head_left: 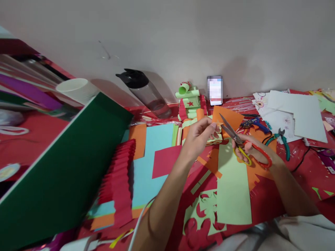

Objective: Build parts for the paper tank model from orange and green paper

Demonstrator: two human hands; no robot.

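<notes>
My left hand (200, 136) is closed in a pinch on a small piece of orange paper (220, 124), partly hidden by the fingers. My right hand (250, 150) grips a pair of scissors (237, 138) with one red and one yellow handle loop. Their blades are parted and point up and left, close to the left fingertips. A larger orange sheet (230, 116) stands just behind the blades. Below the hands lies a long light green paper strip (232, 188). Beyond the left hand is a light green and red paper model (190, 103) with a red star.
A phone (215, 90) leans against the wall near a water bottle (149, 94). Pliers (284, 143) and white sheets (309, 115) lie at right. Cut green scraps (192, 212), blue paper (146, 181) and a dark green board (65, 174) occupy the front and left.
</notes>
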